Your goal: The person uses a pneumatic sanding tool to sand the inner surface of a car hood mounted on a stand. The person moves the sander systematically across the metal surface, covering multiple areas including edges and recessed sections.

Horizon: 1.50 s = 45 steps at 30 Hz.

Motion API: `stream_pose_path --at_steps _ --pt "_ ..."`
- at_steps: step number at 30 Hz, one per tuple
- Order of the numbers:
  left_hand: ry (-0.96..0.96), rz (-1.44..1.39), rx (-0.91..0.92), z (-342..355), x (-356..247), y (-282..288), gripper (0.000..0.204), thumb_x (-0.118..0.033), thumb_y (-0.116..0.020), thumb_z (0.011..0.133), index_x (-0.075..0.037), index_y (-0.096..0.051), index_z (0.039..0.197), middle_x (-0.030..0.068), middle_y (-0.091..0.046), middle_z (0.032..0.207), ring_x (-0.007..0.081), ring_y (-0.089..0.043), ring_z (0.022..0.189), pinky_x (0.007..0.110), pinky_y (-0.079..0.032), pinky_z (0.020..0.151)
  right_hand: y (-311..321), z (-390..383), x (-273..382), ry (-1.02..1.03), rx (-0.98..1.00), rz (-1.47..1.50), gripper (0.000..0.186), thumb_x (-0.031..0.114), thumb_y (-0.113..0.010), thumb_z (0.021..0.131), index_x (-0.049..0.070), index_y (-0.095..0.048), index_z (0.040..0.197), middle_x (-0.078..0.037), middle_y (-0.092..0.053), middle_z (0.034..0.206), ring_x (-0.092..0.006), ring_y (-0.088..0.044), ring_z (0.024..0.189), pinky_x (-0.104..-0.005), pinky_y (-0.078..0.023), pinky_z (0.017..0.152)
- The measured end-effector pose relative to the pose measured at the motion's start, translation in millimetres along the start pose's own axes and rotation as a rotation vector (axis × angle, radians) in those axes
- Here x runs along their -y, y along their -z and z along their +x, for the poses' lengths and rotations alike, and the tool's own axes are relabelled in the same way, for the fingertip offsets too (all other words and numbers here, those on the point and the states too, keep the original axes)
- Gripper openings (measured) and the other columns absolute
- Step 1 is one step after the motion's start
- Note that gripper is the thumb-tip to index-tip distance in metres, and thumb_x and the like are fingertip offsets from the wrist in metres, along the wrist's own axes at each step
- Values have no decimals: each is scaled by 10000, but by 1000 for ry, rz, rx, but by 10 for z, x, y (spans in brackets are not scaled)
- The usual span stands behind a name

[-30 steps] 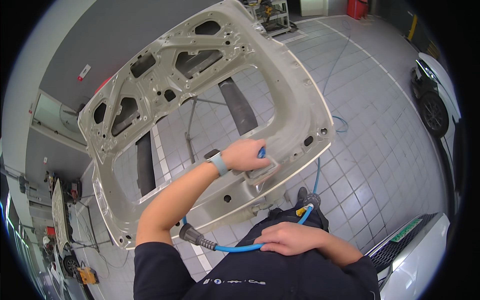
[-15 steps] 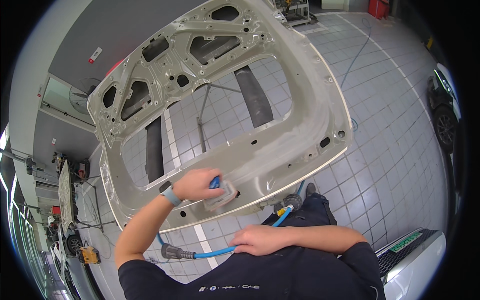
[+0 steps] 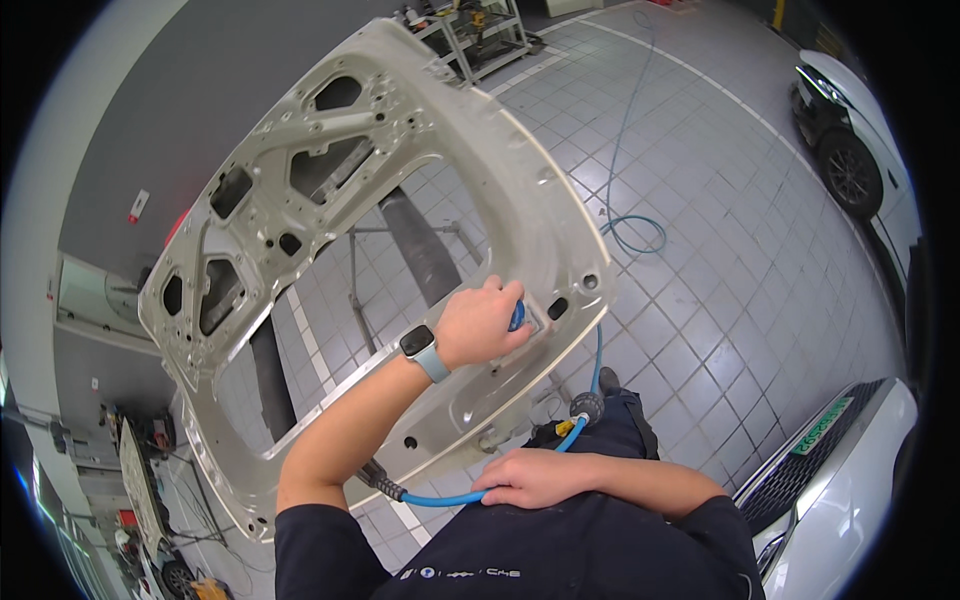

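Note:
A large grey-beige car tailgate panel (image 3: 540, 215) with a big window opening lies tilted before me. My left hand (image 3: 478, 322), with a watch on its wrist, is closed over a sanding block (image 3: 517, 317) with a blue grip. The block's flat base rests on the panel near its lower right corner; my fingers hide part of it. Low in front of my body, my right hand (image 3: 528, 478) is closed round a blue hose (image 3: 440, 499). A dark ribbed coupling (image 3: 383, 483) sits on the hose near my left forearm.
Dark padded stand bars (image 3: 420, 245) show through the window opening. A white car's front (image 3: 850, 470) is close at lower right, another car (image 3: 850, 160) farther off. A thin hose (image 3: 635, 232) coils on the tiled floor. A tool cart (image 3: 480, 40) stands behind the panel.
My left hand has carried the sanding block rightward and farther away, from the panel's lower edge to its right corner. The whole view has shifted. My right hand stays on the hose.

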State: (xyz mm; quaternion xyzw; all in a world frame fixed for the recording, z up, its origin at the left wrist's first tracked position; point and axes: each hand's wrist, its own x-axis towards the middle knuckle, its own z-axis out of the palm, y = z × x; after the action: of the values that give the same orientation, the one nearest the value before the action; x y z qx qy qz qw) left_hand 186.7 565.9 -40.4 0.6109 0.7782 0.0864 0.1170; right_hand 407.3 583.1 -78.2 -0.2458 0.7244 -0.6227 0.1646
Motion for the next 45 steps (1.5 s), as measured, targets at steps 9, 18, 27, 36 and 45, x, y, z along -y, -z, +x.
stream_pose_path --at_steps 9,18,27,36,45 --pt "30 360 14 899 -547 131 397 -355 -750 883 -49 -591 1080 191 -603 972 366 -702 700 471 -569 579 740 -562 -201 101 50 -10 296 199 -629 1025 -48 -691 1177 -229 -709 1035 -427 -670 1015 -490 -518 910" --pt "-84 642 472 2180 -574 554 340 -315 -770 844 -93 -632 1061 168 -628 968 364 -718 730 465 -572 627 1373 -721 21 347 -307 277 236 174 -624 988 -53 -686 983 -280 -674 893 -476 -652 923 -546 -502 840" --pt "-85 675 587 1426 -1219 236 176 -165 -642 887 -63 -588 1020 138 -590 981 295 -711 775 403 -600 581 1493 -870 10 423 -77 322 247 194 -663 954 -47 -710 920 -268 -689 858 -478 -672 882 -542 -524 833" --pt "-11 601 622 1854 -956 413 358 -252 -762 848 -71 -569 1090 163 -590 1011 347 -711 797 445 -585 595 1481 -763 -9 448 -243 327 242 173 -660 941 -58 -680 875 -273 -688 830 -478 -683 872 -543 -526 804" --pt "-248 606 492 1155 -993 232 357 -297 -774 865 -73 -567 1050 165 -574 1002 316 -703 747 425 -571 543 859 -371 -94 401 -289 254 240 178 -667 952 -55 -722 958 -254 -710 866 -448 -690 875 -508 -523 796"
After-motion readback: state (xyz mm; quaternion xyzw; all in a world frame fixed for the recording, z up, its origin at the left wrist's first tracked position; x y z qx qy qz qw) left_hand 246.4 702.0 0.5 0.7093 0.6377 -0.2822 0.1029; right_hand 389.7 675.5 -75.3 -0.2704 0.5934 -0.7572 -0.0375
